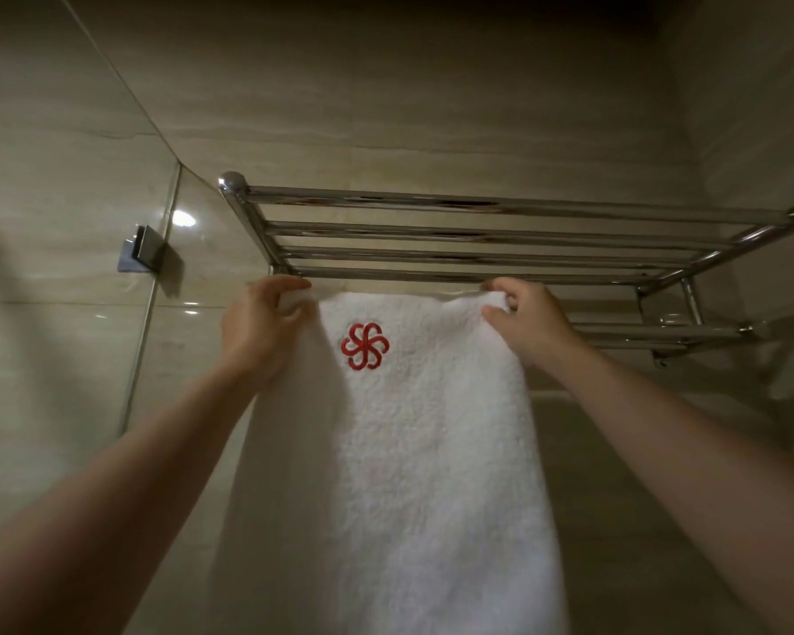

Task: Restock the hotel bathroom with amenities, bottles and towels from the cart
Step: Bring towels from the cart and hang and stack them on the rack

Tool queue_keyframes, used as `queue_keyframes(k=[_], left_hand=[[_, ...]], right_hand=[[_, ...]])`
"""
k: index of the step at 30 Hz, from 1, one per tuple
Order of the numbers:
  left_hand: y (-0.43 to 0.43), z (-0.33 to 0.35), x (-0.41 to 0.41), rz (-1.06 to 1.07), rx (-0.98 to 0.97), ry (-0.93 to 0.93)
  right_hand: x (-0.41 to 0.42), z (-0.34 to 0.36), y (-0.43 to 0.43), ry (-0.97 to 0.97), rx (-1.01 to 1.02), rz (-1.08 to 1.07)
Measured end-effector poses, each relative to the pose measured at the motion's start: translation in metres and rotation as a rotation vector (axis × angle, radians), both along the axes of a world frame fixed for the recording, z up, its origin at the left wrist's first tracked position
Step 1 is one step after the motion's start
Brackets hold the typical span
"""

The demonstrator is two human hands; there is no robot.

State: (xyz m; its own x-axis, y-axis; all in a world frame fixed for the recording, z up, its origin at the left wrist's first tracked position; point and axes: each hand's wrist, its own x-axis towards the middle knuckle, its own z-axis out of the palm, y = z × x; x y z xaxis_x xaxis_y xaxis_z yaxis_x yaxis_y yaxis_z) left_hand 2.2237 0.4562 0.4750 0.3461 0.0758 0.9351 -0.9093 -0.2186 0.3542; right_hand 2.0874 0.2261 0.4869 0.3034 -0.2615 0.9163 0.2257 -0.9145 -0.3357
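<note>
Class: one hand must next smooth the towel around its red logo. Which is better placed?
Probably the left hand: it grips the towel at the corner beside the red logo; the right hand grips the far corner.

The left forearm (125, 478) and right forearm (674, 442) are bare; the left hand (255, 330) and right hand (530, 325) likewise.

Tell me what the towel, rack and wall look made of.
The towel looks like white cotton terry: fuzzy looped pile, red stitched logo. The rack is polished metal tubing, chrome or stainless: mirror reflections. The wall is glossy beige tile, stone or ceramic unclear: veining, joints, sheen.
</note>
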Motion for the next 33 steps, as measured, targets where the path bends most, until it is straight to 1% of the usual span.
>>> queue_keyframes(k=[3, 5, 6, 9, 12, 15, 17, 20, 22, 28, 33], left_hand=[[-0.006, 0.014, 0.007, 0.187, 0.124, -0.002], [-0.010, 0.017, 0.013, 0.279, 0.205, 0.036], [-0.013, 0.015, 0.015, 0.316, 0.229, 0.050], [-0.021, 0.007, 0.025, 0.413, 0.240, 0.019], [-0.024, 0.006, 0.025, 0.483, 0.277, 0.007], [-0.028, 0.002, 0.021, 0.577, 0.315, -0.172], [-0.032, -0.007, 0.018, 0.547, 0.317, -0.223], [-0.036, -0.014, 0.013, 0.518, 0.308, -0.174], [-0.034, -0.012, 0.009, 0.526, 0.355, -0.127], [-0.028, -0.008, -0.015, 0.568, 0.551, 0.024], [-0.026, -0.006, -0.053, 0.508, 0.633, -0.069]], right_hand=[[0.012, 0.012, -0.007, 0.040, 0.096, -0.066], [0.021, 0.012, -0.013, 0.070, 0.145, -0.119], [0.025, 0.011, -0.016, 0.086, 0.134, -0.174], [0.026, 0.005, -0.018, 0.140, -0.008, -0.383], [0.022, 0.002, -0.020, 0.176, -0.070, -0.467], [0.022, 0.000, -0.023, 0.183, -0.105, -0.519], [0.022, -0.001, -0.022, 0.193, -0.093, -0.525], [0.019, -0.001, -0.019, 0.233, -0.056, -0.511], [0.013, 0.000, -0.017, 0.285, -0.061, -0.496], [-0.021, 0.003, -0.007, 0.533, -0.081, -0.393], [-0.048, -0.004, -0.001, 0.542, -0.081, -0.340]])
